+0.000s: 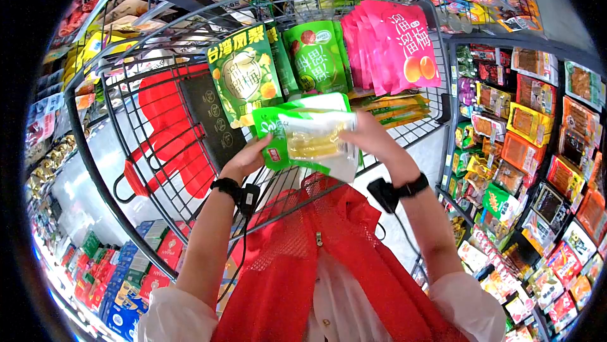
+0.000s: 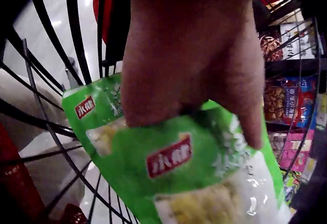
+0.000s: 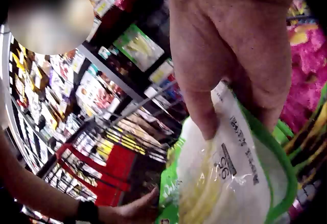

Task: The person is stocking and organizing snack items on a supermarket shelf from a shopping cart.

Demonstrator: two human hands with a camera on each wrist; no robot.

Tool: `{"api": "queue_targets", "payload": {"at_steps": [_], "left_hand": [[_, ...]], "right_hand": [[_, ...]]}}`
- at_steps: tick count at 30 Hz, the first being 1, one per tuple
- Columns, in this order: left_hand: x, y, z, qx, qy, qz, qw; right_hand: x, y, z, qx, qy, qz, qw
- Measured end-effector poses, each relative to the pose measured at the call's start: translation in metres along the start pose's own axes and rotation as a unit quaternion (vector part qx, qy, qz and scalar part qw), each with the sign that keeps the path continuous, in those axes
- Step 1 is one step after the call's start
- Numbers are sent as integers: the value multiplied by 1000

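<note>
Green-and-white snack packets (image 1: 303, 128), with clear windows showing pale yellow contents, are held over the near end of a shopping cart. My left hand (image 1: 248, 157) grips them at the left edge. In the left wrist view, two packets (image 2: 204, 157) overlap beneath that hand, each with a red label. My right hand (image 1: 372, 136) pinches the opposite edge, thumb on the front of the front packet (image 3: 225, 157) in the right wrist view. Beyond, inside the cart, stand a dark green-and-yellow bag (image 1: 245, 76), bright green bags (image 1: 316, 57) and several pink bags (image 1: 404, 48).
The wire shopping cart (image 1: 253, 188) surrounds the bags, with a red panel (image 1: 174, 98) and a black panel (image 1: 212, 111) at its left. Flat yellow-green packets (image 1: 395, 111) lie under the pink bags. Shelves of packaged snacks (image 1: 528, 124) run along the right; boxes (image 1: 126, 285) stand lower left.
</note>
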State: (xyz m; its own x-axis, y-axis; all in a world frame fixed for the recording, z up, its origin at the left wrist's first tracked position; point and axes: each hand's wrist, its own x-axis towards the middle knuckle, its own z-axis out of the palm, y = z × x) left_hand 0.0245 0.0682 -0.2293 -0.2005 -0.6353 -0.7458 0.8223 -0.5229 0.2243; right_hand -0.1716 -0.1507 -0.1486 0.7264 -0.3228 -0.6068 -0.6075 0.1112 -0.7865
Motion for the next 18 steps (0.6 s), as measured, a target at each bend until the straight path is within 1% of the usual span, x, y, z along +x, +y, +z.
{"api": "queue_targets", "payload": {"at_steps": [1,2,3,4,5,7,8,9,10,11,12,13,14,15,16,17,18], "left_hand": [[5,0,1,80,35,6,996],[15,-6,-16,80,37,5,996],[28,-17,-44,135,12,-50,990],[28,-14,-40,188,-12,-103,977],[27,-14,-36,184,-10,-104,977],[21,-16,-21,190,42,-172,966],[27,-23,-26,147,29,-181,972],[30,-26,-28,140,30,-180,973],[34,-28,-30,162,51,-184,968],[38,-30,-32,183,73,-188,962],[40,-34,-34,204,94,-192,955],[41,-38,-34,197,94,-193,957],[42,-40,-33,239,149,-177,943],[43,-41,-33,280,204,-160,924],[50,-44,-40,275,206,-160,925],[63,-49,-54,406,253,-138,867],[76,-54,-68,528,295,-113,788]], "right_hand": [[13,17,-1,2,-1,1,1000],[26,31,-2,54,-16,26,998],[35,38,-4,105,-32,51,993],[39,32,-8,93,-53,51,993],[46,34,-17,57,-113,182,975],[69,50,-20,48,-165,274,946],[79,55,-22,45,-169,277,945],[88,60,-21,-72,-143,256,953],[98,63,-20,-187,-115,231,948],[107,66,-20,-190,-119,233,946],[115,68,-18,-276,-151,149,937],[125,74,-15,-356,-181,62,915],[141,79,-1,-417,-180,64,888],[146,86,1,-420,-185,64,886],[136,56,3,-417,-161,82,891],[126,33,5,-414,-136,100,895],[119,25,6,-391,-110,78,910]]}}
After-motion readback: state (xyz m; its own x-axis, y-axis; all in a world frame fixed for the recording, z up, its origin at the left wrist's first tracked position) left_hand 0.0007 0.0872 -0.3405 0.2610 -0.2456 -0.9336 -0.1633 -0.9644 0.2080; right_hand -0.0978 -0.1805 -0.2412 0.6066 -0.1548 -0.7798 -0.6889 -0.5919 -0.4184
